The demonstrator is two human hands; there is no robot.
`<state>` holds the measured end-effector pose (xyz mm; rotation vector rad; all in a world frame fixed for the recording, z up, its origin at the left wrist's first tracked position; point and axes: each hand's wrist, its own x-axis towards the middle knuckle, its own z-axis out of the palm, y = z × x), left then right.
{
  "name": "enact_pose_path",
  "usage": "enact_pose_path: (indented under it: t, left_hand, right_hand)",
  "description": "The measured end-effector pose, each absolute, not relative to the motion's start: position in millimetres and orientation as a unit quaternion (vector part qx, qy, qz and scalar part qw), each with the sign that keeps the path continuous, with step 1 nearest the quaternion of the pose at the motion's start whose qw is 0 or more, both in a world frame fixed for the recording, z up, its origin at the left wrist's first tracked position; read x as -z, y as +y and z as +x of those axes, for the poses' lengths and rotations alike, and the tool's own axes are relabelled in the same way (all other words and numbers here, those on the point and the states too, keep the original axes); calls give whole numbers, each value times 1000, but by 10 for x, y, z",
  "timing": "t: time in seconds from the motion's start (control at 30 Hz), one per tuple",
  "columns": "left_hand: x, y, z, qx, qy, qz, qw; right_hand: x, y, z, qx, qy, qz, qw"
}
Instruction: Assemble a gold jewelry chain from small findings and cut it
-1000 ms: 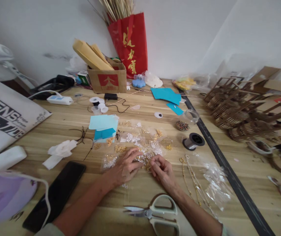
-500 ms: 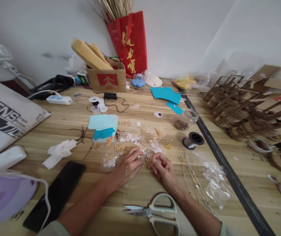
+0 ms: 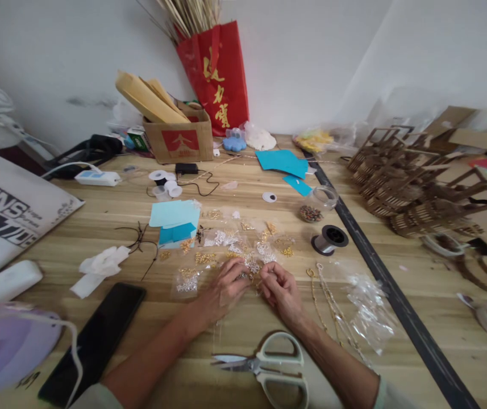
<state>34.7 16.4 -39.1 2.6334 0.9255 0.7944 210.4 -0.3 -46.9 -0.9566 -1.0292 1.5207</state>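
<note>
My left hand (image 3: 227, 288) rests at the near side of a spread of small gold and silver jewelry parts, its fingers bent together toward the silver pieces (image 3: 252, 265). Whatever lies between those fingertips is hidden. Close beside it, my right hand (image 3: 282, 292) is closed in a pinch; a thin gold-coloured bit shows at its fingertips, too small to name. Gold pieces (image 3: 204, 258) and a small bag of gold and silver parts (image 3: 187, 281) lie left of the hands. Below them sit white-handled scissors (image 3: 279, 358), blades pointing left.
Gold and silver chains (image 3: 332, 307) and crumpled clear plastic bags (image 3: 371, 312) lie to the right. Behind them stand a wire spool (image 3: 329, 241) and a jar of beads (image 3: 317, 205). A black phone (image 3: 94, 341) is at left; brown wooden baskets (image 3: 413, 187) crowd the right.
The whole view has shifted slightly, so things sit a little further left. Both hands stay close together at the small parts, with hardly any movement.
</note>
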Motion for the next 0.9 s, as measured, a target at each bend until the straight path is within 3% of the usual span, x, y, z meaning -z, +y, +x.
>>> enact_pose_path:
  t: [0.9]
  left_hand:
    - [396, 179, 356, -276, 330, 895, 122]
  right_hand:
    - [441, 25, 2110, -690, -355, -364, 515]
